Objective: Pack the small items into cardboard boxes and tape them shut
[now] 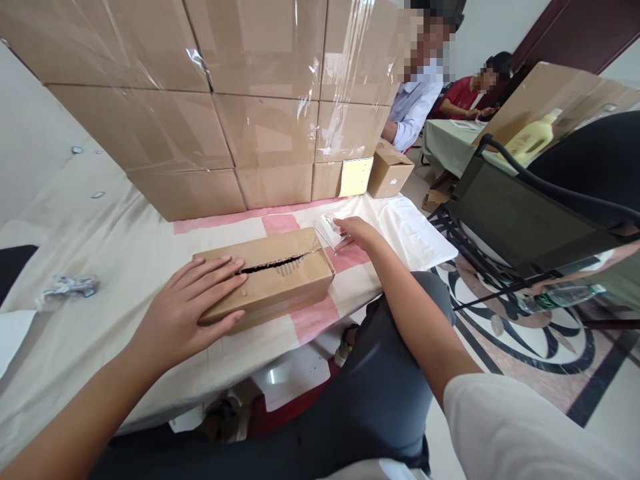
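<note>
A small brown cardboard box lies on the cloth-covered table in front of me. Along its top runs a ragged dark slit where the seam is torn. My left hand rests flat on the box's left end, fingers spread over the top and thumb along the near edge. Just beyond the box's right end is my right hand, its fingers curled around a small whitish, partly clear thing close to the tabletop. Its kind is not clear to me, as the fingers cover part of it.
Stacked cartons wrapped in clear film stand behind the box. A yellow note and a smaller carton are at their right. Crumpled plastic lies left. A folding chair stands right; two people sit beyond.
</note>
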A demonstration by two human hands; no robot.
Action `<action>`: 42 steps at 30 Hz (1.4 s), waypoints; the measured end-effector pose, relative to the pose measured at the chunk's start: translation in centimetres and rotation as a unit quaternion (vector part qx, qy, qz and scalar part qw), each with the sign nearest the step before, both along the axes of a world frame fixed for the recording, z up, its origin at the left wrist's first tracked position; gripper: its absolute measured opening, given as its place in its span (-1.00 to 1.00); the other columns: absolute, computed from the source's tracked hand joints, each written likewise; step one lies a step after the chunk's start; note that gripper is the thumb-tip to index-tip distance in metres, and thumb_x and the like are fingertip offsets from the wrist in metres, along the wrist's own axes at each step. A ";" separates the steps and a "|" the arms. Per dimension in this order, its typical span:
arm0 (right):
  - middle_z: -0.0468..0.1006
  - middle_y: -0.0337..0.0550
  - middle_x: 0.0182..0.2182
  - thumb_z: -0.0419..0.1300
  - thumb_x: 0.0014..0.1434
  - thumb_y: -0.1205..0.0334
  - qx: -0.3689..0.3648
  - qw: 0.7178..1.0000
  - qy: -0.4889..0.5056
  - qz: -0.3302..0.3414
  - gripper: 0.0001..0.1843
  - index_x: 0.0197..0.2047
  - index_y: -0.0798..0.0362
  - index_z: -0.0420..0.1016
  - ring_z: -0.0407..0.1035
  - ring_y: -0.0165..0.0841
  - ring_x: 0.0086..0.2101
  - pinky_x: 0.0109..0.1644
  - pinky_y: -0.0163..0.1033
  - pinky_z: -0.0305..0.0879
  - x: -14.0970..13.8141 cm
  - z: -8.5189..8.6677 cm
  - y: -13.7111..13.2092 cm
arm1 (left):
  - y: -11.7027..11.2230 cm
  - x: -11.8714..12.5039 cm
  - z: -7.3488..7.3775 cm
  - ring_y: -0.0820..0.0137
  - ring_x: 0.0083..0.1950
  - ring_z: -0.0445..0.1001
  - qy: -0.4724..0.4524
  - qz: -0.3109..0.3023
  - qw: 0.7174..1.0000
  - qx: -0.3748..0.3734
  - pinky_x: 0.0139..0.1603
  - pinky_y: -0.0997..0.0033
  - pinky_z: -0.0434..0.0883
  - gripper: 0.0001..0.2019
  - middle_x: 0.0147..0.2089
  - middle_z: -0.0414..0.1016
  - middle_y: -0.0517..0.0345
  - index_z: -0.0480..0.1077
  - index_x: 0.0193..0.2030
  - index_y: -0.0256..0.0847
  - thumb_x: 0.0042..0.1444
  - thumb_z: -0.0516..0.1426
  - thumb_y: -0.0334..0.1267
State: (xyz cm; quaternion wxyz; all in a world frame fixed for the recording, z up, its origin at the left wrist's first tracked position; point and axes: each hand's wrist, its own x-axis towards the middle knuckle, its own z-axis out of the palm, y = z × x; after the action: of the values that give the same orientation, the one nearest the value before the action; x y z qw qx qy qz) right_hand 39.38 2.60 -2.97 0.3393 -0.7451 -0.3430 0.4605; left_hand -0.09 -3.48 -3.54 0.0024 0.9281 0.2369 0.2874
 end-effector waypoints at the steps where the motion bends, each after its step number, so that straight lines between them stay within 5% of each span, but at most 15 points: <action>1: 0.41 -0.18 -0.44 0.28 0.29 0.01 0.009 1.000 0.004 0.002 -0.70 -0.21 0.06 0.34 0.56 -0.18 -0.50 -0.36 -0.08 0.54 -0.1 -0.1 -0.1 | 0.0 0.0 0.0 -0.02 0.44 0.29 0.000 0.000 1.000 0.001 0.49 -0.20 0.17 -0.34 0.42 0.35 0.07 0.15 0.46 0.11 0.25 0.22 -0.11; 9: 0.29 -0.27 -0.58 0.35 0.23 -0.06 0.057 0.998 0.005 -0.010 -0.54 -0.45 -0.01 0.21 0.53 -0.21 -0.55 -0.43 -0.19 0.44 -0.2 -0.8 -0.2 | 0.0 0.1 0.1 -0.01 0.43 0.32 0.004 0.004 1.000 0.007 0.46 -0.22 0.21 -0.36 0.40 0.37 0.06 0.15 0.45 0.10 0.26 0.20 -0.09; 14: 0.32 -0.24 -0.57 0.32 0.25 -0.04 0.065 0.998 -0.014 -0.018 -0.57 -0.43 0.01 0.24 0.54 -0.23 -0.53 -0.45 -0.25 0.40 0.3 -0.6 0.2 | -0.1 0.2 0.2 -0.02 0.42 0.32 0.001 -0.002 1.000 0.010 0.44 -0.23 0.22 -0.37 0.39 0.38 0.01 0.16 0.45 0.06 0.26 0.20 -0.11; 25: 0.42 -0.14 -0.50 0.21 0.19 0.36 0.068 0.997 -0.031 -0.015 -0.86 -0.39 0.08 0.33 0.56 -0.19 -0.53 -0.43 -0.18 0.50 0.4 -0.8 0.4 | -0.2 0.2 0.3 -0.02 0.41 0.34 -0.001 0.005 1.000 0.002 0.43 -0.21 0.23 -0.37 0.39 0.39 0.05 0.17 0.44 0.11 0.26 0.21 -0.11; 32: 0.51 -0.07 -0.45 0.24 0.17 0.34 0.061 0.995 -0.079 -0.001 -0.86 -0.40 0.10 0.37 0.57 -0.24 -0.51 -0.41 -0.24 0.50 0.2 -0.2 0.1 | -0.3 0.2 0.2 -0.01 0.41 0.34 0.001 0.003 1.000 0.010 0.45 -0.17 0.20 -0.41 0.38 0.40 0.00 0.22 0.41 0.02 0.25 0.22 -0.12; 37: 0.47 -0.14 -0.59 0.33 0.08 0.25 0.044 0.987 -0.156 0.004 -0.81 -0.40 0.11 0.40 0.48 -0.26 -0.61 -0.53 -0.27 0.38 1.1 0.8 -1.1 | -0.3 0.2 0.3 0.00 0.42 0.33 0.007 0.006 1.000 0.023 0.46 -0.14 0.21 -0.45 0.37 0.41 -0.02 0.25 0.38 -0.04 0.27 0.21 -0.13; 42: 0.58 -0.06 -0.58 0.32 0.10 0.30 0.001 0.993 -0.121 0.015 -0.86 -0.38 0.13 0.42 0.45 -0.27 -0.66 -0.52 -0.21 0.42 1.0 1.6 -1.7 | -0.2 0.2 0.2 0.01 0.41 0.34 0.009 0.005 1.000 0.027 0.45 -0.12 0.22 -0.45 0.37 0.41 -0.03 0.26 0.37 -0.05 0.26 0.21 -0.13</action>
State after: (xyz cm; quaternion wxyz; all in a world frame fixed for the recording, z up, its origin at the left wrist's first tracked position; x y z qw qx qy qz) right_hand 40.34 0.90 -1.39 0.2888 -0.7898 -0.3933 0.3716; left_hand 0.14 -3.66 -3.30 -0.0263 0.9290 0.2335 0.2858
